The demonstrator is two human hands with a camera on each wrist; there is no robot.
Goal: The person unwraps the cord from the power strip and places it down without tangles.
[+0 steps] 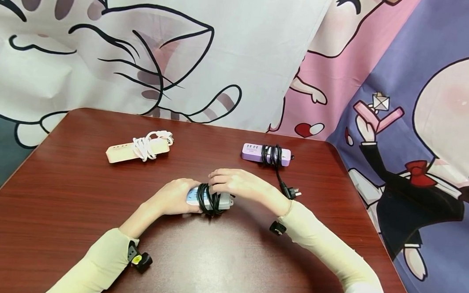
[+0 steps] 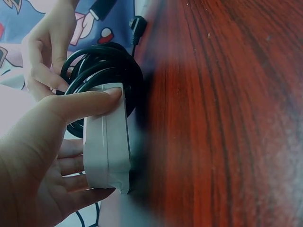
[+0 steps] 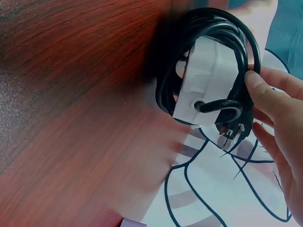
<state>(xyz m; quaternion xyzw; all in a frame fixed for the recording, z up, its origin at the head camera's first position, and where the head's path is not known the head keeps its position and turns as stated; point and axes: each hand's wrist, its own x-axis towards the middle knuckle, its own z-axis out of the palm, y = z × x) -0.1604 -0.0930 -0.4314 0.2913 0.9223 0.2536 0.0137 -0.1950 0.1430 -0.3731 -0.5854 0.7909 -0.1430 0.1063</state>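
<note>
A white power strip (image 1: pixel 226 202) with a light-blue top section is wound with a black cord (image 1: pixel 203 199). My left hand (image 1: pixel 176 197) grips the strip near one end. In the left wrist view its thumb lies along the white casing (image 2: pixel 102 146), with the other fingers round the far side. From the right, my right hand (image 1: pixel 238 183) reaches over the coils. In the right wrist view its thumb and fingers pinch the black loops (image 3: pixel 251 52) at their outer side. A plug (image 3: pixel 232 135) with metal prongs shows beside the strip's cord end.
On the brown wooden table (image 1: pixel 189 259), a cream power strip (image 1: pixel 120 153) with a wound white cord (image 1: pixel 143 148) lies at the back left. A purple power strip (image 1: pixel 252 152) lies at the back right, its black plug (image 1: pixel 289 192) trailing forward. Printed cloth (image 1: pixel 256 41) hangs behind.
</note>
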